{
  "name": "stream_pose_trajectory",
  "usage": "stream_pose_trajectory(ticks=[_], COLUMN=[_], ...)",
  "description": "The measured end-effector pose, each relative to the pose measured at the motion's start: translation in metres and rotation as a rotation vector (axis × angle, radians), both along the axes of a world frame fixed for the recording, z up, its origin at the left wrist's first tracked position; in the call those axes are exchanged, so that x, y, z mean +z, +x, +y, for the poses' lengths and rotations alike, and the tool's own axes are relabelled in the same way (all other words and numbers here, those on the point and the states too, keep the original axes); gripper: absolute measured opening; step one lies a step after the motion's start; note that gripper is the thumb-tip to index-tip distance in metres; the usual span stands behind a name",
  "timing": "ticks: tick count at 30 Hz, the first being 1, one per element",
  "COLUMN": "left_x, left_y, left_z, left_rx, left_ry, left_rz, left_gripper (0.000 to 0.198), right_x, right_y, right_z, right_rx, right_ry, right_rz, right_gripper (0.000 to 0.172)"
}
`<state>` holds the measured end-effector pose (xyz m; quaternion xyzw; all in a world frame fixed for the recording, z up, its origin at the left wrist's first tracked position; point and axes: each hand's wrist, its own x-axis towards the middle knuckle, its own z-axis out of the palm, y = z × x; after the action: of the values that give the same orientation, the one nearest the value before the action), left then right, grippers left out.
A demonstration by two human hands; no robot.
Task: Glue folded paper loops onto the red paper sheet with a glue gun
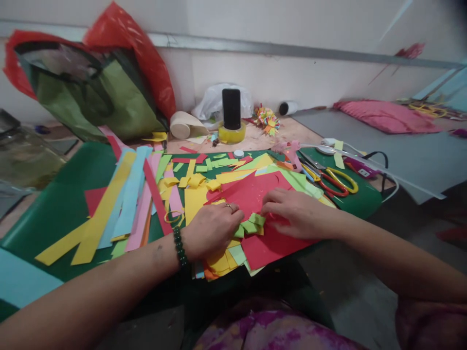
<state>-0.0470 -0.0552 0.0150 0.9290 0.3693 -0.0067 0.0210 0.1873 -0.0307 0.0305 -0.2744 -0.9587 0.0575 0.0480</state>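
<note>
Near the front edge of the green mat, my left hand curls its fingers around the left end of a folded green paper piece. At that piece's right end is my right hand, its fingers bent and touching the paper. Beneath both lies a stack of coloured paper with a red sheet on top. Small folded yellow pieces sit just beyond my left hand. Long paper strips in yellow, blue, pink and red are spread left of the stack.
Scissors and a pink glue gun lie at the right of the green mat. A phone stands in a yellow tape roll at the back. A green bag stands back left.
</note>
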Motion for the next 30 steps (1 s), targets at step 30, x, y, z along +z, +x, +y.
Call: stream_pose_trajectory(ticks=[30], left_x=[0.006], left_y=[-0.012], left_z=[0.021], left_rx=[-0.074], left_ry=[-0.225], left_rz=[-0.291], left_gripper=[0.034], right_x=[-0.008], right_y=[0.073], right_z=[0.076], right_rx=[-0.977], right_ry=[0.072], right_rz=[0.080], right_gripper=[0.042])
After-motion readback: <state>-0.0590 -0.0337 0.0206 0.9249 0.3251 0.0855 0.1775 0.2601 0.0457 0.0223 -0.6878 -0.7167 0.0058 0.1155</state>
